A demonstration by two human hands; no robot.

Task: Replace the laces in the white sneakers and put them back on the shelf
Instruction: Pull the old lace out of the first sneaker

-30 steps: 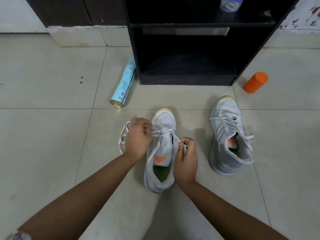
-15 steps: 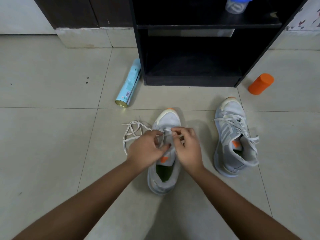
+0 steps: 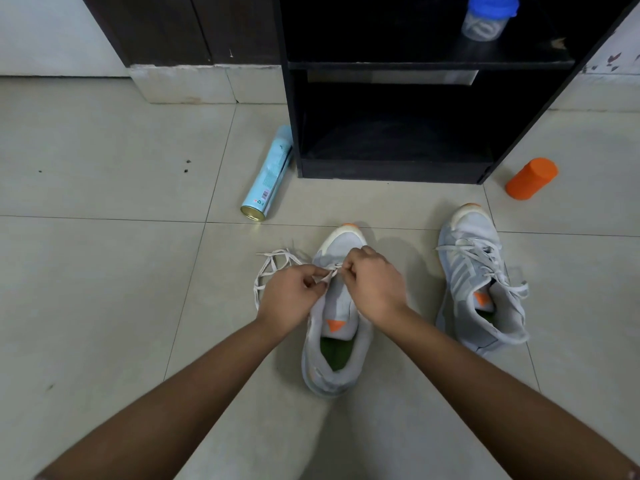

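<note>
Lace (image 3: pixel 328 276) is pinched by left hand (image 3: pixel 291 299) and right hand (image 3: pixel 374 285) over the sneaker (image 3: pixel 341 304); can (image 3: pixel 270 174) lettering is blurred.

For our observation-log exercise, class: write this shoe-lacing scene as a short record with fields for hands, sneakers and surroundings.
Left hand: pinches lace near the toe
Right hand: pinches same lace
Near sneaker: on floor, mostly unlaced
Second sneaker: to its right, laced, ends loose
Shelf: black, jar on upper board
Floor: spray can left of shelf, orange container right

2 hands (image 3: pixel 332 289) pinching lace (image 3: pixel 277 263), sneaker (image 3: pixel 337 327).
</note>
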